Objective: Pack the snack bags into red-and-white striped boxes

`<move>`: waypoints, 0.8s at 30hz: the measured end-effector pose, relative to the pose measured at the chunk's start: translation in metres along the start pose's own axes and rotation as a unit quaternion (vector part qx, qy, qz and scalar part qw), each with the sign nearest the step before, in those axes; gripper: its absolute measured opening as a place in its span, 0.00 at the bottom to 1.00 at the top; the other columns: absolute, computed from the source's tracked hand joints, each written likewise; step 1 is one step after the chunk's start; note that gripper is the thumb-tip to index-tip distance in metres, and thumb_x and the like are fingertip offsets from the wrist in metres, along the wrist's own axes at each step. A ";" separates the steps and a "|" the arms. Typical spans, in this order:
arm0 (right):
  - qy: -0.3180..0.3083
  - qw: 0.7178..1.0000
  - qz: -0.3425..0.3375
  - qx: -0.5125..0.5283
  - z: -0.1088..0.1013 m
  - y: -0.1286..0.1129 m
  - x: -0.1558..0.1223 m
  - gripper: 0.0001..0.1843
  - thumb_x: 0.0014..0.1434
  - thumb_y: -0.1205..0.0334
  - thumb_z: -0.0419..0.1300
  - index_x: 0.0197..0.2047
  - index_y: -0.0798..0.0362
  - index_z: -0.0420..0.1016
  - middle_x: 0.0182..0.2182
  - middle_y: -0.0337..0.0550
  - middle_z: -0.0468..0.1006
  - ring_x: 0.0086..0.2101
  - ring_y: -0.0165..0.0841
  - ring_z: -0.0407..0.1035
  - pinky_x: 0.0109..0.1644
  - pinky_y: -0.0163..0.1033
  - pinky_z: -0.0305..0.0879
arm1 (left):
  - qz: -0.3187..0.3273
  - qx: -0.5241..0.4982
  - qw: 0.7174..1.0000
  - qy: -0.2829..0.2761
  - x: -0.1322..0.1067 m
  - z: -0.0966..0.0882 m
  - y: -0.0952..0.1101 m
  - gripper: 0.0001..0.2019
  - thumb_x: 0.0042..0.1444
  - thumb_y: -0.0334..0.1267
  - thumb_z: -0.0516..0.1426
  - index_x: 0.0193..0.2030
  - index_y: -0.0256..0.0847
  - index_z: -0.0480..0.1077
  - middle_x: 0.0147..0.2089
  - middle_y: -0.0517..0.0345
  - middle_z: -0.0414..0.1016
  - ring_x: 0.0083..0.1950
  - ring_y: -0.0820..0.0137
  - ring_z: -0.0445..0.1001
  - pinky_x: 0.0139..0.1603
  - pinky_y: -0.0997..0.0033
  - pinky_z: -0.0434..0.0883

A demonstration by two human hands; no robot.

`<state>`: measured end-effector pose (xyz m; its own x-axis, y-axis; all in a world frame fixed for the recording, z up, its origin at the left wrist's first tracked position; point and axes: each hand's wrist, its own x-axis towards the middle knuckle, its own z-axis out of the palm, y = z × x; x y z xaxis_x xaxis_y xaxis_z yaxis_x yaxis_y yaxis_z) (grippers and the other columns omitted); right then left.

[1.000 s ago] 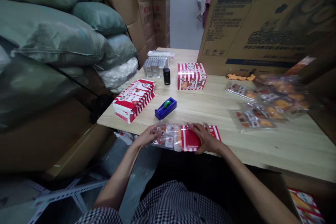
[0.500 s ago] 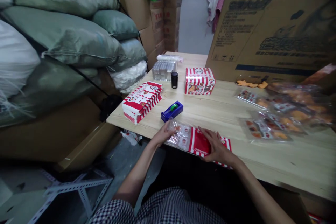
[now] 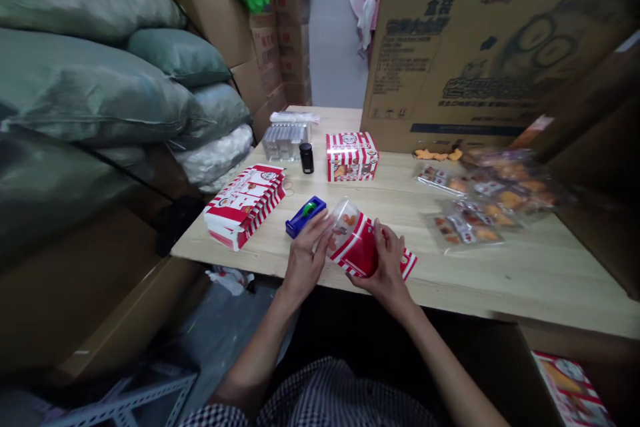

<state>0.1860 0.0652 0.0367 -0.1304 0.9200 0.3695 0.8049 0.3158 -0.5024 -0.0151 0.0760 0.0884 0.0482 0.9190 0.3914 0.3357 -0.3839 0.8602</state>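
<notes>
A clear plastic packet (image 3: 345, 219) with small orange pieces inside sticks out of the left end of a red-and-white striped carton (image 3: 361, 252). My left hand (image 3: 306, 257) is closed on the packet's left side, fingers along its edge. Around the carton's body my right hand (image 3: 386, 263) is wrapped, thumb low on the front and fingers over the top. The carton is tilted, its left end raised, above the table's front edge. Just beyond my left hand lies a blue tape dispenser (image 3: 304, 215) with green tape.
On the wooden table (image 3: 470, 287) stand a made-up striped box (image 3: 351, 157), a black jar (image 3: 307, 158) and clear containers (image 3: 286, 141). Flat striped cartons (image 3: 247, 203) are stacked at left. Packets of orange pieces (image 3: 465, 221) lie at right, before a big cardboard box (image 3: 450, 67).
The packet and carton have been lifted and tilted, the left end going up. Both hands have come closer together. The camera view has turned to the right.
</notes>
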 end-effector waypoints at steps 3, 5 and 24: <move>0.078 0.997 0.021 0.003 -0.009 -0.010 -0.007 0.72 0.43 0.49 0.70 0.73 0.42 0.19 0.65 0.56 0.46 0.65 0.59 0.47 0.69 0.69 0.29 | 0.006 -0.020 1.000 0.017 0.010 0.007 0.024 0.16 0.65 0.40 0.56 0.58 0.46 0.74 0.60 0.51 0.74 0.62 0.59 0.71 0.65 0.58 0.65; 0.104 0.994 0.042 0.003 -0.012 -0.012 -0.014 0.71 0.45 0.48 0.70 0.72 0.42 0.16 0.65 0.57 0.44 0.65 0.61 0.46 0.68 0.70 0.32 | 0.027 0.003 1.000 0.007 0.012 0.014 0.033 0.15 0.64 0.39 0.57 0.56 0.47 0.75 0.56 0.52 0.76 0.63 0.58 0.69 0.66 0.56 0.64; 0.214 0.870 0.226 0.383 -0.025 0.005 -0.032 0.47 0.62 0.42 0.56 0.75 0.48 0.38 0.66 0.54 0.56 0.65 0.46 0.56 0.66 0.52 0.57 | -0.076 -0.211 0.948 -0.227 0.014 0.069 0.041 0.17 0.65 0.47 0.54 0.55 0.39 0.68 0.46 0.52 0.75 0.44 0.66 0.73 0.45 0.70 0.69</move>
<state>0.2085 0.0313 0.0418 0.4586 0.8713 0.1745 0.0740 0.1583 -0.9846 0.0645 0.0792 0.1070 0.4609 0.8739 0.1546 -0.0301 -0.1587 0.9869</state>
